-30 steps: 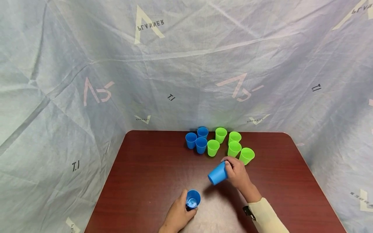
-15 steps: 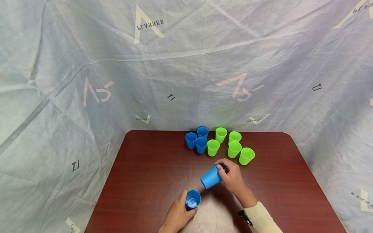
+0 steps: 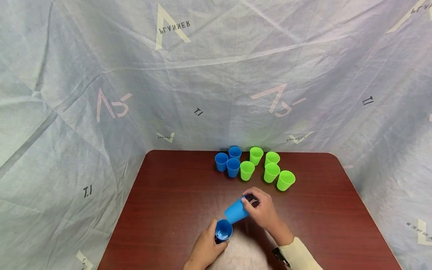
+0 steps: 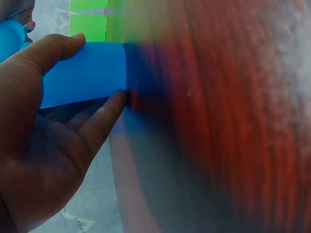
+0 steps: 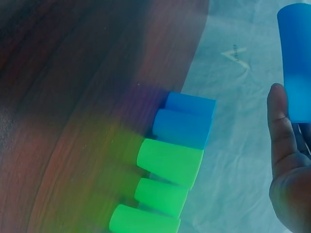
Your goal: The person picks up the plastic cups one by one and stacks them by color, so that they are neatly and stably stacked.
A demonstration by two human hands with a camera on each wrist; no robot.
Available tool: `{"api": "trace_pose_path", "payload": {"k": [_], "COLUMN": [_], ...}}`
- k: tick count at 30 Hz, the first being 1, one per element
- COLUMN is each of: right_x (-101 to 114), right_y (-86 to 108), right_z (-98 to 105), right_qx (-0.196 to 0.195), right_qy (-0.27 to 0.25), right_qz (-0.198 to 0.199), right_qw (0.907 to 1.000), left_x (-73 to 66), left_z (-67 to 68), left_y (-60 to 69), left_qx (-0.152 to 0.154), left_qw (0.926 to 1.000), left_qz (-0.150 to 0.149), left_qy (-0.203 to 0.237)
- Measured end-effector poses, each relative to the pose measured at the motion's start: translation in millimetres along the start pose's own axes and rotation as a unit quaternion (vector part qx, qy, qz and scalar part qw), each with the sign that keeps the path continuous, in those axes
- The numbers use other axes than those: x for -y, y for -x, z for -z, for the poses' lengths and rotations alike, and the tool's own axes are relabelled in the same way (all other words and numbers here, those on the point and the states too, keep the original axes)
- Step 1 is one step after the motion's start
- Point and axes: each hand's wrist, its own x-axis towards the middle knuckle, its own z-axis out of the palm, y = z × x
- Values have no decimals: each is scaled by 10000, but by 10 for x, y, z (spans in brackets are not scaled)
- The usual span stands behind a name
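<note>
Gripping blue tapered plastic cup (image 3: 235, 211) in right hand (image 3: 263, 210), tilted lengthwise down-left toward matching upright blue cup (image 3: 223, 229) gripped in left hand (image 3: 206, 246).

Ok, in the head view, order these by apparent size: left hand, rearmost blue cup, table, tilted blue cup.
1. Table
2. Left hand
3. Tilted blue cup
4. Rearmost blue cup, partly hidden and farther off, so its true size is unsure

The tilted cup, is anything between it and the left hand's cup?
Nothing visible is between the tilted cup in the right hand and the upright cup in the left hand; the green cups stand farther back.
</note>
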Motion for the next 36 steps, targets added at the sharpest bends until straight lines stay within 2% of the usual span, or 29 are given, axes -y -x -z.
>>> {"api": "trace_pose_path", "payload": {"k": [7,14,19,27,36], "right_x": [81,149,191,256,363], "right_y": [73,107,117,201,187], "right_z": [-53,-107,-130,-211,-304], "right_qx": [667,795,996,1492,1577], "right_qy": [-207,-287,-210,-171,-245], "right_qz": [-222,-223,80,399,1277], "right_qw": [9973,9962,9948,9879,9789], "left_x": [0,-5,10,24,11], "left_z": [4,-4,-6,-9,-7], "left_y": [-2,0,-5,6,4], "left_qx": [-47,-33,-99,11,-152], "left_qw": [10000,10000,9999,9999,9993], "left_qz": [-38,37,-52,-161,-315], "left_qy": [-5,-65,-119,5,91]}}
